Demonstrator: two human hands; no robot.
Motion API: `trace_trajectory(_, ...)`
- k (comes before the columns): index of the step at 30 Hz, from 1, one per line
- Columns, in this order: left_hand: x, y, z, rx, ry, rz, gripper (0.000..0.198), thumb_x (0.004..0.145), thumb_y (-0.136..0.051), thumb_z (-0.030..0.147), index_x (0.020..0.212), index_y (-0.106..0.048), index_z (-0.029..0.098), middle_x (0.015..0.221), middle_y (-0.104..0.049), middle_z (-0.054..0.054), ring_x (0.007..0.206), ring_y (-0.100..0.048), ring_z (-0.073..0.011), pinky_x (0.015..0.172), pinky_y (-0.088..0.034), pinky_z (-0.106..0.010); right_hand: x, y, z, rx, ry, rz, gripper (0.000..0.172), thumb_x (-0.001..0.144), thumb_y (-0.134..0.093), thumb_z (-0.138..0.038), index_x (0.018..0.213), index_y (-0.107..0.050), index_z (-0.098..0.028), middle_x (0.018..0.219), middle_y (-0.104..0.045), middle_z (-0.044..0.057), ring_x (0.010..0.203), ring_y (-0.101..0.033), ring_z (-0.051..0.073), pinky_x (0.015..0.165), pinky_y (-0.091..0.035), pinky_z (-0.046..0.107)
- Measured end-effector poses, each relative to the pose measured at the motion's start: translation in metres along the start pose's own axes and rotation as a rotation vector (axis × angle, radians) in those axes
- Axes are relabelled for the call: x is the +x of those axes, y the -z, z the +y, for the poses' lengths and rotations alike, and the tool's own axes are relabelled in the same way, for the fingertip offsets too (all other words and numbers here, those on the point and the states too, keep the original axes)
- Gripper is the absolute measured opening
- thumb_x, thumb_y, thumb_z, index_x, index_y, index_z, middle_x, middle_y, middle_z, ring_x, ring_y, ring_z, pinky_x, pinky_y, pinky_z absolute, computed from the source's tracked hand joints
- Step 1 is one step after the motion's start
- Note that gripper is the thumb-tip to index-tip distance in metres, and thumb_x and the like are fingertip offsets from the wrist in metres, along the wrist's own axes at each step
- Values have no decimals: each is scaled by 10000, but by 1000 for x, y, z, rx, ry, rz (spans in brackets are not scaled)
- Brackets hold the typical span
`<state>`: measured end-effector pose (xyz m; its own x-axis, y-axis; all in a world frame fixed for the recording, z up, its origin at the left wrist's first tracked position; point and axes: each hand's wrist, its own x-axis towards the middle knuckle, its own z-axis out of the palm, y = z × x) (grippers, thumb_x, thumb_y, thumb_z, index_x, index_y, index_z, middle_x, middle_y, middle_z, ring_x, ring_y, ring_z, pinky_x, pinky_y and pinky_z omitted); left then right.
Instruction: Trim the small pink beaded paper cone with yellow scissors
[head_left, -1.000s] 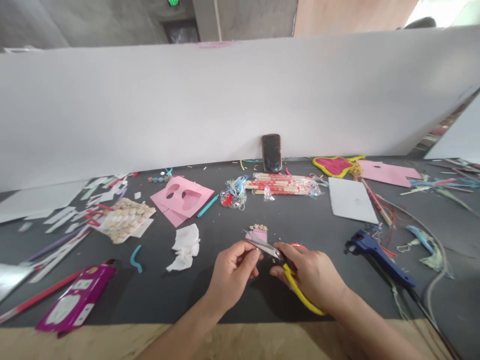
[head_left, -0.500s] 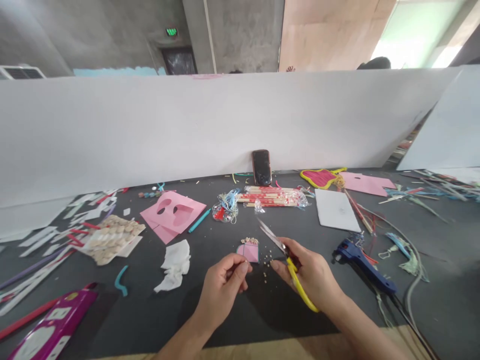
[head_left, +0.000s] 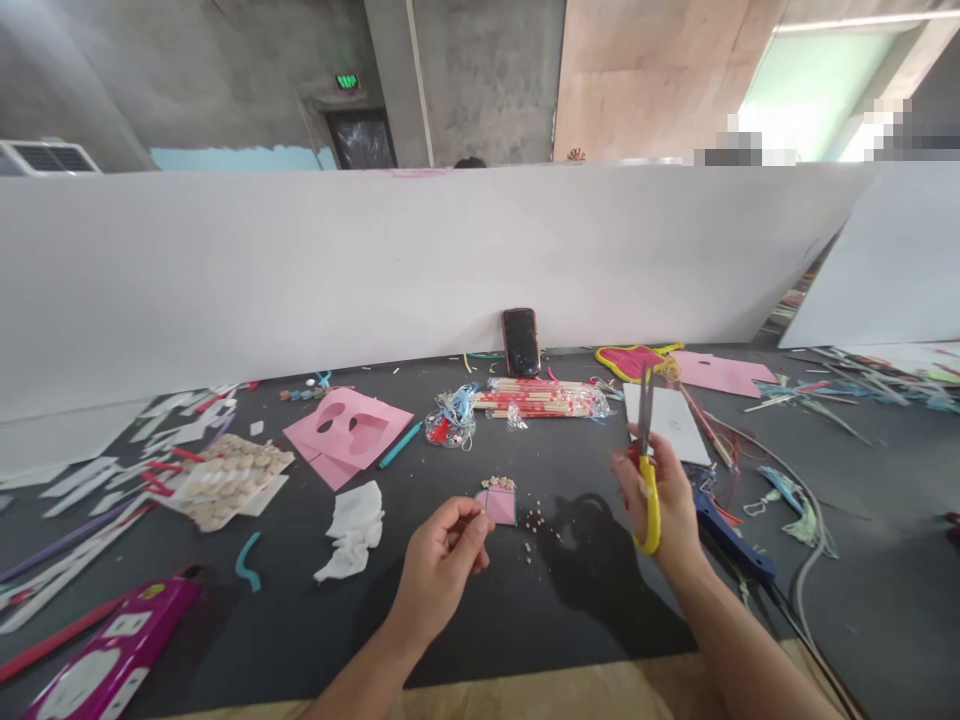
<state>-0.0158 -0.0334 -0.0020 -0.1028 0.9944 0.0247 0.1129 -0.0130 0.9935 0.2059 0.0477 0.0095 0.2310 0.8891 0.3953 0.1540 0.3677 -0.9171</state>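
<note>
We held the scissors (head_left: 648, 480) higher and farther right than half a second before, the fingers of our right hand (head_left: 673, 503) wrapped around the yellow handle, the blades now pointing up above them rather than slanting left. Our left hand (head_left: 441, 562) kept thumb and forefinger together; whether they pinched anything, we could not tell. Just beyond those fingertips the pink piece (head_left: 502, 507) lay on the worktop (head_left: 292, 640), pale bits (head_left: 528, 548) scattered to their right.

Card (head_left: 502, 508) lies between tissue (head_left: 356, 518) and glue gun (head_left: 731, 541)
</note>
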Motion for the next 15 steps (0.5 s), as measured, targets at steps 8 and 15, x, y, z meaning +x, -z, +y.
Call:
trace_trajectory(8, -1, 1, -7, -3, 11, 15, 235, 856, -517, 400, 884, -574, 174, 725, -584, 9, 515, -512, -83, 517, -420, -210, 21, 19, -12, 265, -24, 267, 317, 807, -526, -484, 970, -488, -215, 565, -460, -87, 439, -392, 67, 399, -368, 175)
trace_trajectory(15, 3, 1, -12, 5, -13, 40, 222, 877, -485, 388, 899, -555, 179, 725, -549, 16, 519, -495, -87, 514, -404, -215, 17, 14, -12, 325, -59, 227, 300, 791, -576, -420, 1004, -482, -230, 580, -458, -96, 435, -401, 63, 390, -361, 169)
